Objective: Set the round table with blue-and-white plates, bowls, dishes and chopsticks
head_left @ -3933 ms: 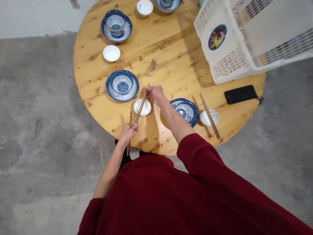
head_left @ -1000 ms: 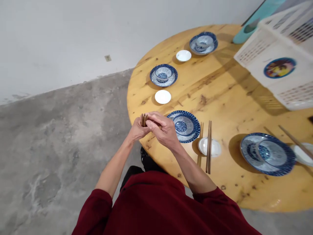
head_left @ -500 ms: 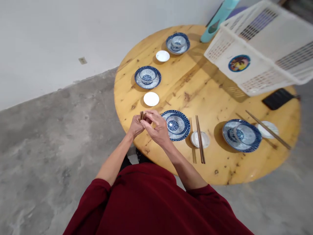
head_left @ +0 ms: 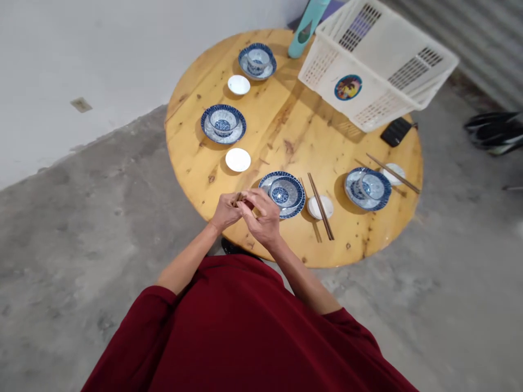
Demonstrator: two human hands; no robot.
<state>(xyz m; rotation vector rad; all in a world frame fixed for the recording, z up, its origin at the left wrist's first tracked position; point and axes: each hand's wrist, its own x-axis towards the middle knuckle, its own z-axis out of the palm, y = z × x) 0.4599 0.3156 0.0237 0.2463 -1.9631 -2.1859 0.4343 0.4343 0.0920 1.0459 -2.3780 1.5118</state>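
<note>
My left hand (head_left: 225,213) is wrapped around a small bundle of brown chopsticks (head_left: 237,200), seen nearly end-on. The fingers of my right hand (head_left: 263,216) close on the same bundle, thumb and fingertips at its top. How many sticks there are is hidden. Just beyond my right hand stands a glass bowl on a blue-patterned plate (head_left: 300,200). To its right, a pair of chopsticks (head_left: 320,206) rests across a small white dish (head_left: 329,203). A white saucer (head_left: 238,159) lies in front of my hands.
More blue-rimmed plates with bowls stand at the left (head_left: 207,128), back (head_left: 245,64) and right (head_left: 359,202) of the round wooden table (head_left: 281,147). A white plastic basket (head_left: 322,62), a teal bottle (head_left: 306,30) and a black phone-like object (head_left: 395,132) sit toward the far right.
My view has shifted, so the table and dishes appear further left and higher. Both hands stay together on the chopsticks, now closer to the near plate in the picture.
</note>
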